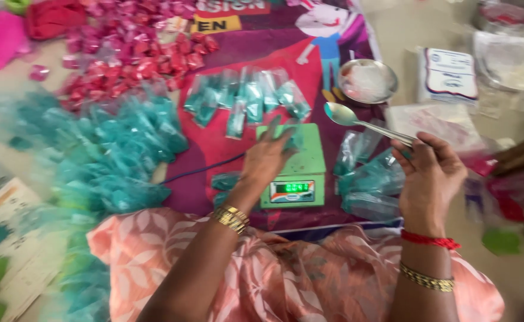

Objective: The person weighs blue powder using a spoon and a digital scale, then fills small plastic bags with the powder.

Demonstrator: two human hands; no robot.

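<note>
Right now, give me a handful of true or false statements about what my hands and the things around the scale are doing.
1. The right hand holds a metal spoon. True.
2. The left hand rests on the green scale. True.
3. The steel bowl sits on the scale. False: it stands apart, beyond the spoon.
4. The big heap of packets left of the scale is yellow. False: it is teal.
5. The red packets lie farther away than the teal heap. True.
</note>
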